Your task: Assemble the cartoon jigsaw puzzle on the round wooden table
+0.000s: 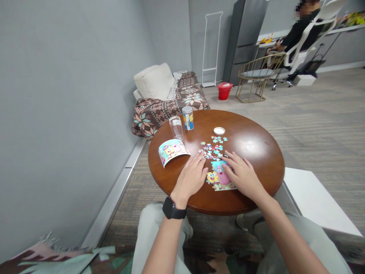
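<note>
In the head view, joined puzzle pieces [221,178] are best steadied lightly by the right hand [245,179] (fingers loosely spread, as on the left hand [190,179]).

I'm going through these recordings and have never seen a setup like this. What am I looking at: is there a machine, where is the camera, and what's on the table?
There is no robot here, just a person's bare hands. The single picture comes from a camera worn on their head, looking forward and down.

On the round wooden table lie loose jigsaw pieces and a partly joined puzzle. Around them are a curved picture sheet, a clear glass, a tin and a round white lid.

The left hand is by the pieces; the right hand is at the joined part. Neither visibly grips anything.
</note>
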Demonstrator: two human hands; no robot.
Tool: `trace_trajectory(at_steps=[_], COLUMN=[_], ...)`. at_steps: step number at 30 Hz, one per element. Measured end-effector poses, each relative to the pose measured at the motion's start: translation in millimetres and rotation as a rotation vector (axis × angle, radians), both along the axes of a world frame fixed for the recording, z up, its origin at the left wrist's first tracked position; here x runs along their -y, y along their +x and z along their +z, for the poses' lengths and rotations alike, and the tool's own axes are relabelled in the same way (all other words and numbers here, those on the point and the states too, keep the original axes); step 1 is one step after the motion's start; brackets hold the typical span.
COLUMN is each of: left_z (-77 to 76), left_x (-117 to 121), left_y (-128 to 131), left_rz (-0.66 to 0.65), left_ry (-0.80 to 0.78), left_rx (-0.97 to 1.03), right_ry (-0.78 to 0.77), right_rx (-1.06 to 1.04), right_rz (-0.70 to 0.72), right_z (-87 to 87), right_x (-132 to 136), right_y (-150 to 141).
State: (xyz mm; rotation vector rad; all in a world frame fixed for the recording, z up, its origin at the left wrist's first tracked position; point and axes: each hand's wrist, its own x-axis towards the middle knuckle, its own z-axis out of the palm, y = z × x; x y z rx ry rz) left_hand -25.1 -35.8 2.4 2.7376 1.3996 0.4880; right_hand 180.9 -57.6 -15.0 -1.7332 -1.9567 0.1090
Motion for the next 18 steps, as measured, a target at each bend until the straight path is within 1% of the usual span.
trace_trajectory(at_steps=[3, 8, 15, 18], left_z=[1.2, 3.7, 5.4, 5.1], left_x=[-0.2, -0.2, 0.1, 0.0], left_y=[-0.8, -1.5, -0.5, -0.3], left_rz=[-0.021, -0.047, -0.032, -0.028], left_ry=[-0.015, -0.048, -0.060, -0.053], left_rx=[-0.005, -0.017, -0.004, -0.002], right_ry=[-0.019, -0.039, -0.054, -0.049], right_rx=[0.007, 0.037, 0.031, 0.010], right_rz=[0.008, 0.065, 0.061, 0.038], right_z=[0.6, 0.3, 2.1, 1.4], right_x=[0.0, 0.5, 0.7, 0.1], right_y=[-0.3, 0.7, -0.3, -0.2])
